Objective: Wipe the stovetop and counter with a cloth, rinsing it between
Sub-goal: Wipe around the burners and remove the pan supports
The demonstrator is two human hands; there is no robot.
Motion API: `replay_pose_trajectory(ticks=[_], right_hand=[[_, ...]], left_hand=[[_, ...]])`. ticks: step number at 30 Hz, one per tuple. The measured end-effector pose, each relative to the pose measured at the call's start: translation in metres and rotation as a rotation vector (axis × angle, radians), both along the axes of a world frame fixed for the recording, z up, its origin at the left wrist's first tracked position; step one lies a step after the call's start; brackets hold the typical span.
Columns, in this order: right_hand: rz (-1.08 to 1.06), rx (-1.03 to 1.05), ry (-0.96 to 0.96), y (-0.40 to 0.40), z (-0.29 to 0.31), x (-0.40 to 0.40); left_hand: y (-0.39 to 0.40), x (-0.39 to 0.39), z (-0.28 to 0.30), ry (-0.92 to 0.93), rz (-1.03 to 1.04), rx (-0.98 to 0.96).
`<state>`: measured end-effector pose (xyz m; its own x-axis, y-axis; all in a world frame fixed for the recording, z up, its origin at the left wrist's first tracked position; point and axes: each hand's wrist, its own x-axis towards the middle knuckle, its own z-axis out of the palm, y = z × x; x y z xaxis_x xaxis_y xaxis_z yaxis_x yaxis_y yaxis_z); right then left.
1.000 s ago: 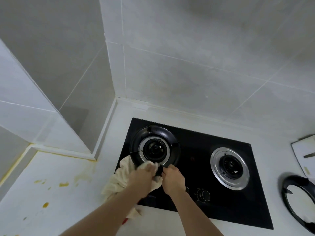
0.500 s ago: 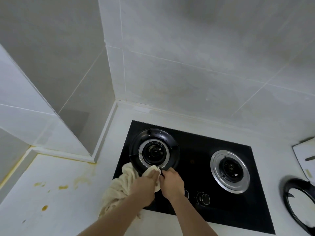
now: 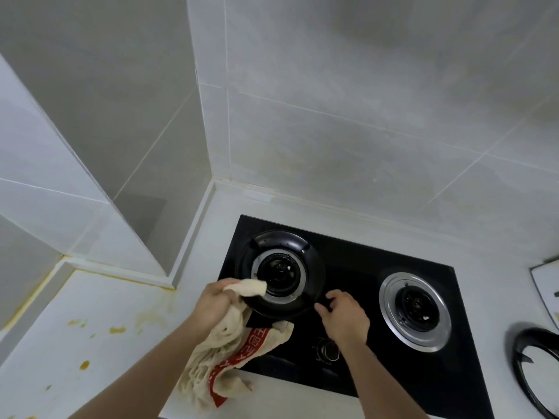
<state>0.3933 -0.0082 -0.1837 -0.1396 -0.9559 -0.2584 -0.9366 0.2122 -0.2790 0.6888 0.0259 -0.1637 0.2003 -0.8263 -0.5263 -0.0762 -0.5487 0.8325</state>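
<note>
Plainly, the cloth (image 3: 230, 355) bears a red band with white characters too small to read. The white surface (image 3: 90, 352), in a corner of grey-tiled walls, carries yellow stains near its left edge and a black stove (image 3: 375, 300) toward the back. The beige, crumpled cloth hangs over the stove's front left corner, gripped by the left hand (image 3: 216, 303), while the right hand (image 3: 344, 317) pinches the left burner's black ring (image 3: 279, 275).
</note>
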Motion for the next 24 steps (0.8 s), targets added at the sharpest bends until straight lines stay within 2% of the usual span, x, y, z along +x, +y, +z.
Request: replay_pose_trajectory(ticks=[3,5,7,10,12,15,18,20,22,24], right_hand=[[-0.054,0.010,0.047,-0.019,0.007,-0.004],[-0.071,-0.041,0.045,-0.022,0.012,0.012],[-0.049,-0.094,0.002,-0.015,0.015,0.039],[0.173,-0.036,-0.010,0.009,0.009,0.088],[0.277,0.022,-0.008,0.024,0.005,0.113],[0.279,0.070,-0.007,0.032,0.004,0.122],[0.271,0.076,-0.002,0.030,0.002,0.122],[0.254,0.065,-0.007,0.030,0.002,0.123],[0.235,0.056,-0.012,0.031,0.004,0.122],[0.202,0.077,-0.009,0.032,0.004,0.120]], left_hand=[[-0.002,0.006,0.016,0.256,0.392,0.073],[-0.001,0.010,0.014,0.185,0.412,0.020],[0.001,0.011,0.007,-0.102,0.228,-0.072],[0.009,-0.004,-0.004,-0.581,-0.327,-0.234],[0.016,-0.019,-0.015,-0.776,-0.666,-0.286],[0.021,-0.034,-0.021,-0.958,-0.755,-0.252],[0.015,-0.026,-0.023,-0.941,-0.831,-0.219],[0.008,-0.015,-0.020,-0.982,-1.008,-0.184],[-0.008,-0.006,-0.009,-1.130,-1.189,-0.152],[-0.035,0.005,0.000,-1.338,-1.199,-0.108]])
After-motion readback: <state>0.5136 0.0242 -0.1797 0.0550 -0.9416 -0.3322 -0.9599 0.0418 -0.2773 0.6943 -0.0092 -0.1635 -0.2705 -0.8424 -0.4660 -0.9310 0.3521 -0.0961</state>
